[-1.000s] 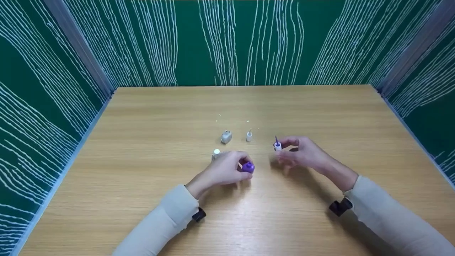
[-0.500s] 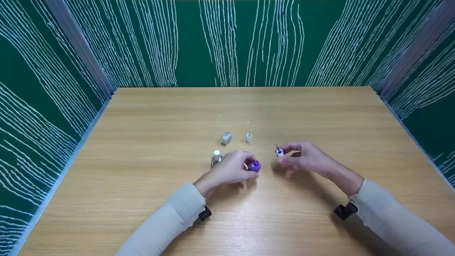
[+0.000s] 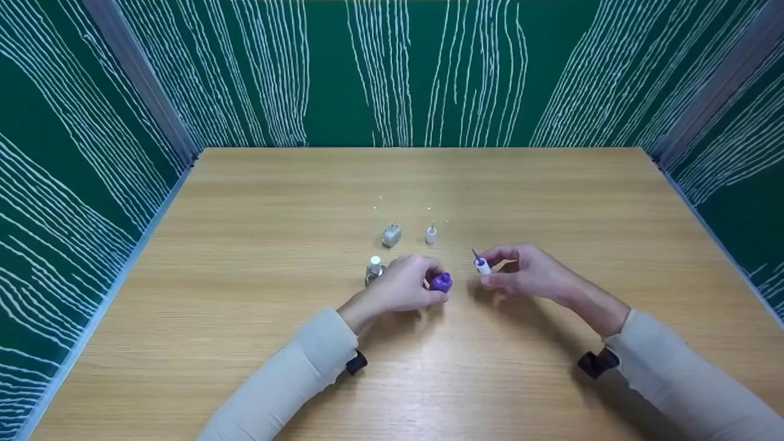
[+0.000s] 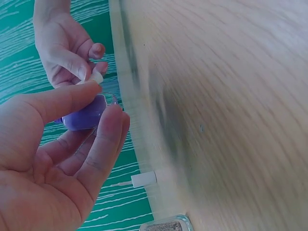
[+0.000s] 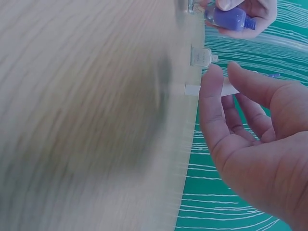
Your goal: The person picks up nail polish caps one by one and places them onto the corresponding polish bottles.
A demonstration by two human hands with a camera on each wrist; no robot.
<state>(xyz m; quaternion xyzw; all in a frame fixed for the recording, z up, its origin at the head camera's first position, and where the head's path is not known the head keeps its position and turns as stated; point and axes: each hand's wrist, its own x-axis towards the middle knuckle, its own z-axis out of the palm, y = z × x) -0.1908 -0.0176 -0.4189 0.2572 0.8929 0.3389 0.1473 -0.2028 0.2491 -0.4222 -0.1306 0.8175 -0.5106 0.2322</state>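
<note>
My left hand (image 3: 407,285) grips a purple nail polish bottle (image 3: 440,282), its open neck showing at the top. In the left wrist view the purple bottle (image 4: 85,114) is pinched between thumb and fingers. To the right, my right hand (image 3: 530,269) pinches a white nail polish cap (image 3: 483,266) with its purple-coated brush pointing up and to the left. A short gap separates the brush from the bottle. Beside the left hand stands a clear bottle with a white cap (image 3: 375,269), partly covered by that hand.
Behind the hands, an uncapped glittery nail polish bottle (image 3: 391,235) stands on the wooden table (image 3: 294,202). Right of it a second white cap (image 3: 431,234) stands with its brush upward. Small white specks lie farther back. Green walls with white lines enclose the table.
The left hand has moved a little to the right with the purple bottle. The right hand has come slightly nearer the body, and its brush now tilts more to the left.
</note>
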